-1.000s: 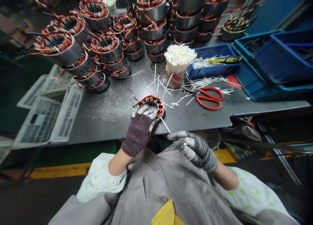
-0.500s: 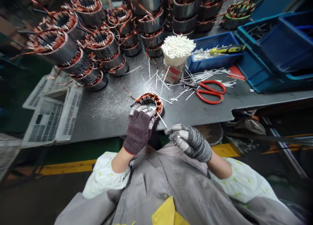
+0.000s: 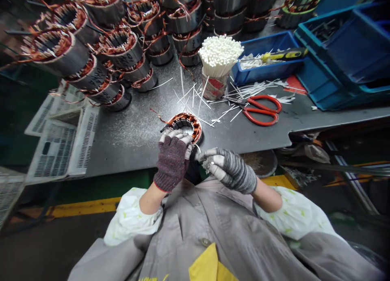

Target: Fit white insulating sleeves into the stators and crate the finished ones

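L fingers (image 3: pixel 174 133) on wound ring (image 3: pixel 197 128), near edge; R fingers (image 3: pixel 209 152) beside.

"What's the table (image 3: pixel 131 151) made of?"
"Metal, by the look; mostly smooth, with a speckled sheen."
"And the ring (image 3: pixel 195 125)?"
"Wound in glossy copper wire."
"Gloves (image 3: pixel 172 159)?"
"Rough, matt knitted cloth."
"Bins (image 3: pixel 317 90)?"
"Smooth plastic."
"Scissor handles (image 3: pixel 258 110)?"
"Plastic too, glossier."
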The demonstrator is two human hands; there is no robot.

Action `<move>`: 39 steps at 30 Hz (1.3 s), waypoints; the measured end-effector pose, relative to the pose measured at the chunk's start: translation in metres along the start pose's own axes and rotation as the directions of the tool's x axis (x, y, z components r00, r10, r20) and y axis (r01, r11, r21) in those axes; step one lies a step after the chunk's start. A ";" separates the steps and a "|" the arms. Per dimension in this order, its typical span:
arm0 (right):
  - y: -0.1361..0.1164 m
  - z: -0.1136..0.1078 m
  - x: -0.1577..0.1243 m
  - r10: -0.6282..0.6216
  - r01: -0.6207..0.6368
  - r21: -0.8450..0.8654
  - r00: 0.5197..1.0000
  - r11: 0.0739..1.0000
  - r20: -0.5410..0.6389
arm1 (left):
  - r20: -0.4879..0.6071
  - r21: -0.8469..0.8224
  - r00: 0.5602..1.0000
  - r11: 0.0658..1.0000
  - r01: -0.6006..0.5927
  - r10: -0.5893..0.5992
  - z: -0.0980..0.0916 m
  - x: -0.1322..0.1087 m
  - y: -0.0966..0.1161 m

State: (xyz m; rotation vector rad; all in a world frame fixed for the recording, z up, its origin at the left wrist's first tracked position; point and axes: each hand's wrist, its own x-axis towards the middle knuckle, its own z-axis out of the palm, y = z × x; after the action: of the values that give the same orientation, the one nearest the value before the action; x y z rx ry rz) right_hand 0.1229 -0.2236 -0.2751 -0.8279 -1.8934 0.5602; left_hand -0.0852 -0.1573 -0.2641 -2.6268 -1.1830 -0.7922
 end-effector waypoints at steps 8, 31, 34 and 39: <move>0.025 -0.061 0.015 0.288 -0.413 -0.503 0.907 0.759 -0.308 | -0.087 0.016 0.995 0.998 -0.054 0.055 0.002 0.003 -0.001; 0.050 -0.210 0.022 0.187 -0.207 -0.520 0.978 0.828 -0.091 | -0.023 0.011 0.999 0.999 -0.031 0.031 0.002 -0.003 0.003; 0.002 -0.136 -0.038 0.216 -0.177 -0.377 0.974 0.909 0.063 | 0.008 0.019 0.999 0.999 -0.038 0.038 0.002 -0.003 0.002; -0.023 -0.059 -0.066 0.170 -0.043 -0.585 0.972 0.810 0.164 | 0.021 0.030 1.000 0.999 0.023 -0.023 0.006 -0.003 0.000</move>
State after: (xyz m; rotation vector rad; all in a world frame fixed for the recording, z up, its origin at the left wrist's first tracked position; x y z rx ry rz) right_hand 0.1898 -0.2860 -0.2727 -1.3184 -2.2645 0.1208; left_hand -0.0844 -0.1568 -0.2705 -2.6088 -1.2229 -0.7459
